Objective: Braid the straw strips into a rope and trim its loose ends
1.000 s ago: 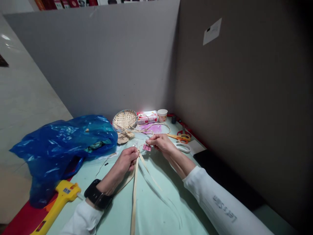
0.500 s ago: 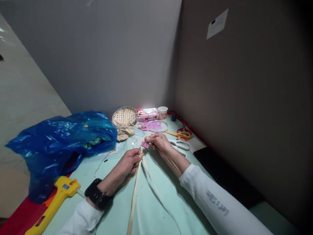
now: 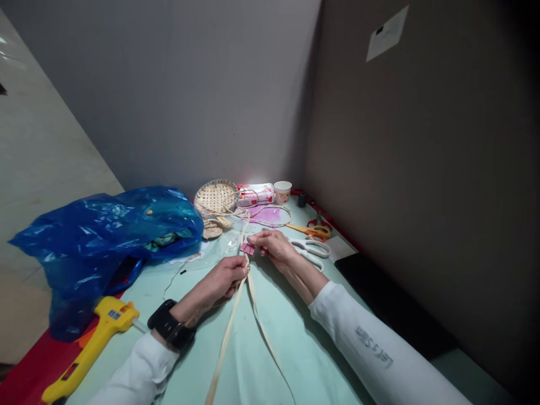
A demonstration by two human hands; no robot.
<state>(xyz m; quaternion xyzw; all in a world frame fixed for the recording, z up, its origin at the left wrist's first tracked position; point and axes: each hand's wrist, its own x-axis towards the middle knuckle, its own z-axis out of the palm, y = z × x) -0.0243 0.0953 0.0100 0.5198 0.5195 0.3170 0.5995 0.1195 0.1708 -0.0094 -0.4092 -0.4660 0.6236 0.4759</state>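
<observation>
Pale flat straw strands run from the near edge up to my left hand, whose fingers are pinched shut on them where they come together. Just beyond, my right hand grips a pink binder clip between thumb and fingers. The clip sits over the strands, a short way above the left fingertips. Past the clip, a strand carries on toward the back of the table. Whether the clip's jaws are closed on the strands, I cannot tell.
Left lie a blue plastic bag and a yellow glue gun. Behind my hands are a woven basket, a pink-white packet and a paper cup. White-handled scissors and orange-handled scissors lie to the right.
The view has shifted slightly. The clip has moved a little nearer the left fingers, and the loose strand ends have swung left at the near edge. Both hands keep their grip.
</observation>
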